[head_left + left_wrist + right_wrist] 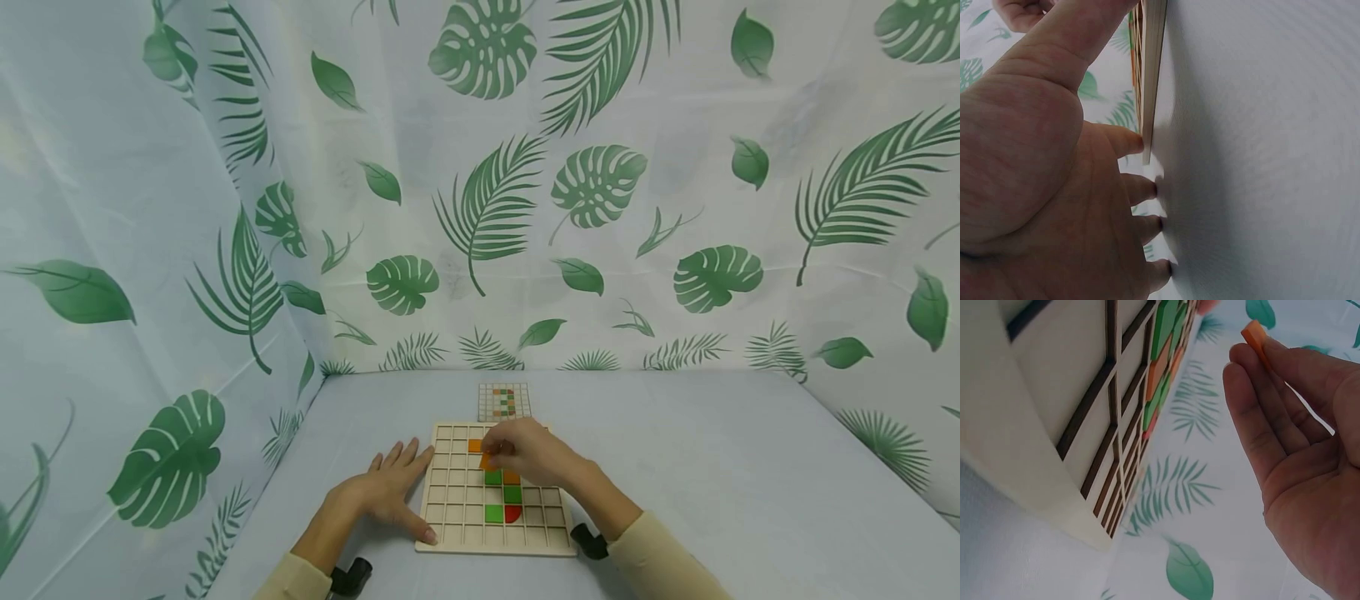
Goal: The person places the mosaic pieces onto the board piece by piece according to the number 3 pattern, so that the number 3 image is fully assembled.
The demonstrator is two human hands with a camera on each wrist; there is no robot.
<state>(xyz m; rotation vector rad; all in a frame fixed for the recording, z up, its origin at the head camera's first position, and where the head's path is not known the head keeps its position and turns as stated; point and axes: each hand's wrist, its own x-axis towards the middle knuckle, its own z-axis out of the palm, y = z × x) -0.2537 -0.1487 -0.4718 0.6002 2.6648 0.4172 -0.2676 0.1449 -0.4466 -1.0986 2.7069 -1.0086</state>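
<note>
A pale wooden grid board lies on the table, with orange, green and red tiles in some of its squares. My right hand hovers above the board's far part, pinching an orange tile between thumb and fingers. In the right wrist view that tile is held off the board. With fingers spread, my left hand rests along the board's left side, its thumb at the near left corner. The left wrist view shows fingertips on the table, beside the board's edge.
Just beyond the board lies a small card picturing a grid with coloured squares. A leaf-printed curtain stands behind the white table, and another runs along the left. Black devices are strapped at both wrists.
</note>
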